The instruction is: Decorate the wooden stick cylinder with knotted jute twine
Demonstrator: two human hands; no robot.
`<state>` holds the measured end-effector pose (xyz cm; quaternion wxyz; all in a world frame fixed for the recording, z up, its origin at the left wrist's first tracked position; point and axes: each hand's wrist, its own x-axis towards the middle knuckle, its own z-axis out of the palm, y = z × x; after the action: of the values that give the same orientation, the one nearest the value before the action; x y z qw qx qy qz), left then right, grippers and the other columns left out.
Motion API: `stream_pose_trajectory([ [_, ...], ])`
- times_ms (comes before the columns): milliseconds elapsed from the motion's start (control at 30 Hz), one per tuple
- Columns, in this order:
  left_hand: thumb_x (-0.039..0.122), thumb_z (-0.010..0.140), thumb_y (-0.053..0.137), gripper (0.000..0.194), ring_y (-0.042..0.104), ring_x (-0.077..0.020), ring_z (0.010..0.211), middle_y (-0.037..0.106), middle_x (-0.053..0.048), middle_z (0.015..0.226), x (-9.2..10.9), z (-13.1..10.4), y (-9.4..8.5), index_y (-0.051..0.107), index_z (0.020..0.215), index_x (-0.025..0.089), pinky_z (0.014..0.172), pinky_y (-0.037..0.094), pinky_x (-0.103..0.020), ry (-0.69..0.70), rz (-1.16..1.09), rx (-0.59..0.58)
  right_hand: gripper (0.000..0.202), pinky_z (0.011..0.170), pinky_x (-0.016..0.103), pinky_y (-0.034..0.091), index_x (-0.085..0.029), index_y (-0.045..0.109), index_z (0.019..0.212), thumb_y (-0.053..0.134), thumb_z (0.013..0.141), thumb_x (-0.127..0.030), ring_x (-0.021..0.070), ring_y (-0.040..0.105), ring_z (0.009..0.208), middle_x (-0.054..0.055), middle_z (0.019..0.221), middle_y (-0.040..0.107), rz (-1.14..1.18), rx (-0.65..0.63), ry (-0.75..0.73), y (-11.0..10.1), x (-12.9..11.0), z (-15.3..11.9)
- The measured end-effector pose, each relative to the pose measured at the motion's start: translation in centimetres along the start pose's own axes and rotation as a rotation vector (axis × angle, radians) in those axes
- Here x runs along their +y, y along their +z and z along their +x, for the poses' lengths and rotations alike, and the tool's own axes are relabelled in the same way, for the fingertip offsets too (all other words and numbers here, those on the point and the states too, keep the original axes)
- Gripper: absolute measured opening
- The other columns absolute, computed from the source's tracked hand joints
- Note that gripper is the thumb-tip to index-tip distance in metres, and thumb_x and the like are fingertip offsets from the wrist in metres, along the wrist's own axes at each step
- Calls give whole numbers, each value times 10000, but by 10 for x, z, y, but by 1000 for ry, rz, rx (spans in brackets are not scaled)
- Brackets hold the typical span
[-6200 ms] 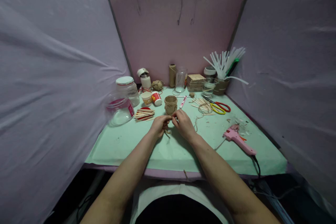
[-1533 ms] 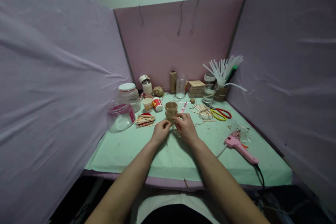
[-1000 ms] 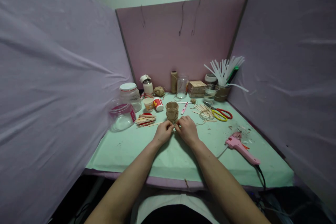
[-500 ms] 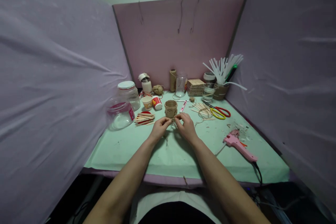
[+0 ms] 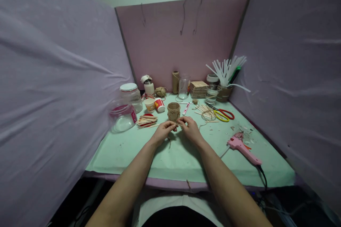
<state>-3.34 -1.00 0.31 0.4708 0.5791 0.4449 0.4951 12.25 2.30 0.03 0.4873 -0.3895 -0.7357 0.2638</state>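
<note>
My left hand and my right hand meet at the middle of the table, fingertips pinched close together. Between them runs a short length of twine, and its loose end dangles below my left hand. Both hands are closed on this twine; its exact shape at the fingertips is too small to make out. Directly behind my fingers stands a small twine-wrapped cup, upright, its lower edge partly hidden. To its right lies a pink-and-white pen-like tool.
On the right lie a pink glue gun, scissors and thin wooden sticks. Craft sticks, a clear jar and paper cups stand left. Behind are a twine ball and stacked wooden squares.
My hands stay together on the twine; the fingertips have shifted slightly, and the fingers of my right hand are a little more raised. The view has tilted up slightly.
</note>
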Motion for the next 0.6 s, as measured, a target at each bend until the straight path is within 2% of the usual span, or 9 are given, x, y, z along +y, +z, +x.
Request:
stream_pose_trajectory([
  [167, 436, 788, 607, 273, 567, -128, 743, 617, -36, 744, 0, -2, 1, 607, 808, 164, 737, 430, -264, -3, -71, -16, 197, 810, 331, 433, -209, 657, 856, 473, 856, -278, 197, 584, 881, 51, 890, 681, 44, -63, 12, -2, 1, 1],
  [267, 446, 784, 609, 289, 548, -107, 674, 602, -24, 720, -1, -2, 2, 551, 826, 166, 610, 407, -221, -52, -198, -32, 172, 818, 326, 424, -211, 657, 852, 500, 841, -280, 193, 580, 882, 40, 883, 681, 53, -110, 11, -2, 1, 1],
  [367, 451, 755, 630, 317, 411, -59, 498, 533, 21, 640, -1, -2, 4, 515, 847, 171, 446, 254, -179, -140, -274, -58, 136, 791, 317, 421, -206, 651, 807, 525, 820, -256, 185, 566, 832, 34, 830, 670, 14, -87, 0, -1, 0, 0],
  [433, 460, 738, 640, 334, 318, -45, 452, 487, 41, 605, 0, -2, 5, 515, 848, 170, 421, 181, -179, -169, -265, -65, 123, 768, 312, 418, -204, 641, 788, 528, 817, -245, 181, 554, 804, 33, 805, 660, -30, -60, -11, -1, 0, 0],
  [600, 496, 707, 668, 371, 319, -45, 461, 514, 21, 625, 3, -2, 6, 542, 795, 158, 423, 182, -199, -145, -207, -32, 122, 775, 315, 393, -204, 615, 781, 514, 835, -246, 183, 548, 833, 34, 831, 657, -94, -59, -36, 0, 0, -1],
])
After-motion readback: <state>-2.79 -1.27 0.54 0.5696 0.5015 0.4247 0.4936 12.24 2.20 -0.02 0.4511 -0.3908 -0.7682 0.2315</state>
